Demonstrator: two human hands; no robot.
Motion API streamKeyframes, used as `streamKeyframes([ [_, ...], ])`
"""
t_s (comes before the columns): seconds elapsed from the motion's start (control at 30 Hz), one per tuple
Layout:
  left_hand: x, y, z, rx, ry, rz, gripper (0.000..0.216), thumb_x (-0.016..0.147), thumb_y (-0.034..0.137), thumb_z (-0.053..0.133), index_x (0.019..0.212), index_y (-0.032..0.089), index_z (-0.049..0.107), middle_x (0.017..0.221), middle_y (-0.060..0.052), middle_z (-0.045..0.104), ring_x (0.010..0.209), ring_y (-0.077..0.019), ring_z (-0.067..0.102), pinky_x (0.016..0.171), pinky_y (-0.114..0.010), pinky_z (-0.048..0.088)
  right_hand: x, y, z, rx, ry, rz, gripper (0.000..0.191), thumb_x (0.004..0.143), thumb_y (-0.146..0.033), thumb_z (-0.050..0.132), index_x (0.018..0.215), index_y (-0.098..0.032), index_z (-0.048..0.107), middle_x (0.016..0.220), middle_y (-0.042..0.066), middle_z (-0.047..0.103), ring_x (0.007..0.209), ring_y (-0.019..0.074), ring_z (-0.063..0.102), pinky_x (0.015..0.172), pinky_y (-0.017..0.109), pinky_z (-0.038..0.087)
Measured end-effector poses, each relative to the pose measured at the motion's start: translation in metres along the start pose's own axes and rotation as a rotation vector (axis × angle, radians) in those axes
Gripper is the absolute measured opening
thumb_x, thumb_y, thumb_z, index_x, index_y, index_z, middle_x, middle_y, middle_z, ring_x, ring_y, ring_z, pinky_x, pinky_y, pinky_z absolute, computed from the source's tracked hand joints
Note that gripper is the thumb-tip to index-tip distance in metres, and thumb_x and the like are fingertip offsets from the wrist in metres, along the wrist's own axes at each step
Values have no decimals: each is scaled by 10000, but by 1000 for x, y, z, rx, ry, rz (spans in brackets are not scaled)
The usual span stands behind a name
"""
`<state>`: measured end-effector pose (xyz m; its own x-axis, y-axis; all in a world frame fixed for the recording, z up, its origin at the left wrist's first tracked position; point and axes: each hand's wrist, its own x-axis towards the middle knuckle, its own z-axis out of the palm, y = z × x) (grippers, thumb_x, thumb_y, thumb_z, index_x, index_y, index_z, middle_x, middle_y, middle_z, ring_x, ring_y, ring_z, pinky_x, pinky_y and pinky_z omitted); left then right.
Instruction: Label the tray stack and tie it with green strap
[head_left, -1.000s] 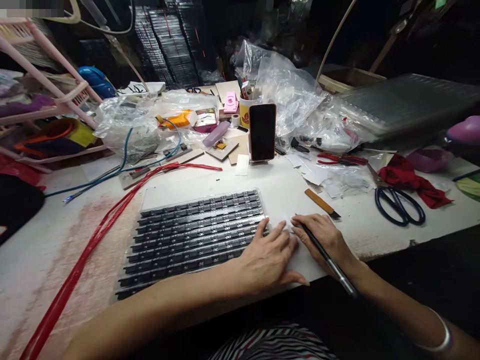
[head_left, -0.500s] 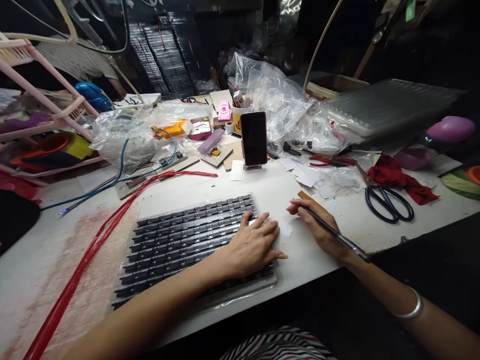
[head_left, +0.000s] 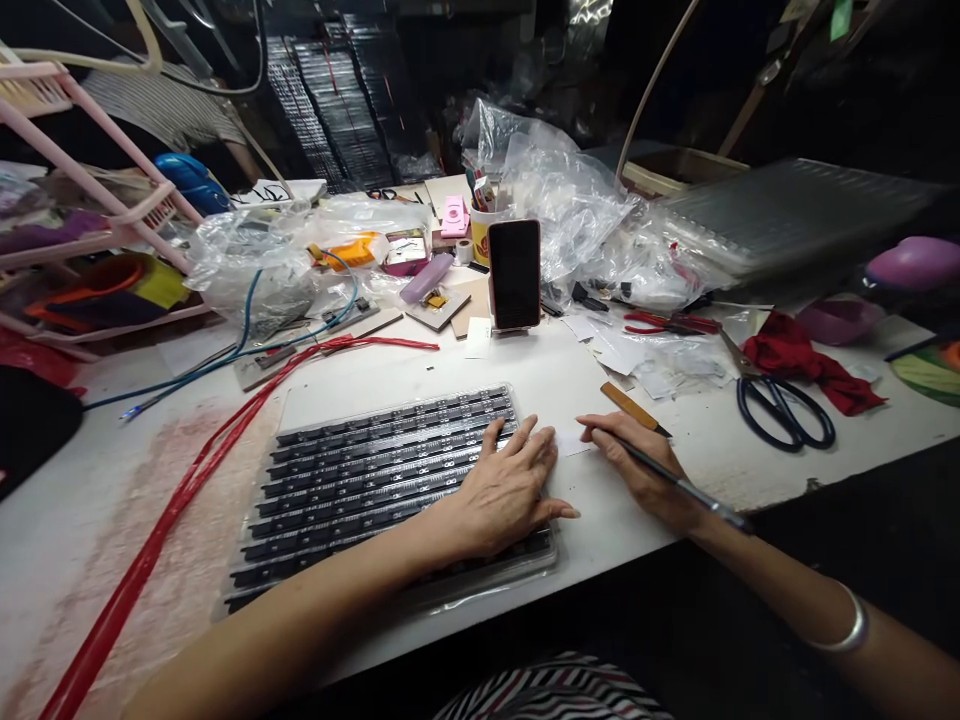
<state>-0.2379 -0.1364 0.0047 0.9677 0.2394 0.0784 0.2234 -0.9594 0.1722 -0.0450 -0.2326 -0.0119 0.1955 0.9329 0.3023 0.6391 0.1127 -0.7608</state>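
Note:
My left hand (head_left: 504, 490) lies with its fingers spread on the right end of a clear plastic tray (head_left: 555, 562). Rows of small black parts (head_left: 375, 470) fill the tray, some hidden beneath my hand and forearm. A slim, dark, pen-shaped tool (head_left: 679, 480) is held in my right hand (head_left: 637, 465), slanting back over the wrist; its working tip is hard to make out. Under the fingertips of that hand is a small white slip of paper (head_left: 568, 437), beside the tray. Just beyond my right hand is a brown-handled blade (head_left: 630, 405).
A phone (head_left: 514, 275) stands upright behind the tray. Dark-handled scissors (head_left: 786, 412), red pliers (head_left: 671, 323) and a red cloth (head_left: 814, 360) lie to the right. Red plastic strips (head_left: 187, 490) and a blue cable (head_left: 180, 383) cross the left. Plastic bags (head_left: 562, 190) crowd the back.
My right hand has come slightly down and right, with its fingertips now on the paper slip. The brown-handled blade shows more fully. My left hand stays on the tray.

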Motion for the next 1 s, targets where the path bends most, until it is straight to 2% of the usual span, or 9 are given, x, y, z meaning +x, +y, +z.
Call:
streamKeyframes([
  [0.07,-1,0,1,9,-6,3,669,878,637,250,1251,130,477,1333,-144,482,1333,-324,301,1050,-551,190,7,-4,-3,191,26,125,269,924,-352,431,1018,-199,631,751,23,600,681,142,542,627,290,448],
  [0.13,-1,0,2,7,-13,-3,683,873,646,239,1253,131,477,1330,-137,492,1333,-321,308,1056,-557,189,15,-6,-1,352,22,188,211,900,-347,479,962,-192,608,641,-7,552,579,122,496,546,264,423],
  [0.23,-1,0,2,7,1,-12,700,864,657,249,1267,129,469,1327,-142,492,1342,-318,297,1064,-553,195,23,-7,6,445,-26,193,153,830,-310,584,930,-195,569,740,9,607,646,127,545,609,267,452],
  [0.33,-2,0,2,20,12,-10,700,862,656,267,1269,125,471,1323,-155,491,1347,-320,294,1064,-544,209,26,-7,12,388,-22,180,129,796,-300,612,855,-191,577,779,21,610,668,131,554,606,264,448],
  [0.43,-3,0,2,27,4,-5,708,859,659,265,1275,122,468,1333,-163,488,1342,-326,302,1061,-546,211,26,-6,14,275,-10,163,110,785,-280,597,737,-192,551,656,-7,553,579,116,495,515,246,387],
  [0.53,-3,0,2,22,-1,-7,732,855,669,238,1290,121,455,1351,-163,478,1340,-326,307,1066,-552,192,25,-3,17,167,-19,110,129,770,-225,561,655,-196,509,581,-29,491,530,102,424,487,244,337],
  [0.8,-3,-1,2,-42,-30,-3,778,853,680,164,1308,113,440,1381,-140,466,1380,-321,223,1079,-576,154,21,-1,21,33,38,56,150,770,-205,517,625,-197,482,548,-36,466,502,96,398,489,248,325],
  [1.0,-2,-2,2,-14,-30,5,775,847,685,192,1304,115,452,1375,-149,469,1379,-331,223,1073,-585,168,21,2,22,19,27,48,181,774,-198,517,601,-199,463,539,-37,464,498,95,395,478,244,319],
])
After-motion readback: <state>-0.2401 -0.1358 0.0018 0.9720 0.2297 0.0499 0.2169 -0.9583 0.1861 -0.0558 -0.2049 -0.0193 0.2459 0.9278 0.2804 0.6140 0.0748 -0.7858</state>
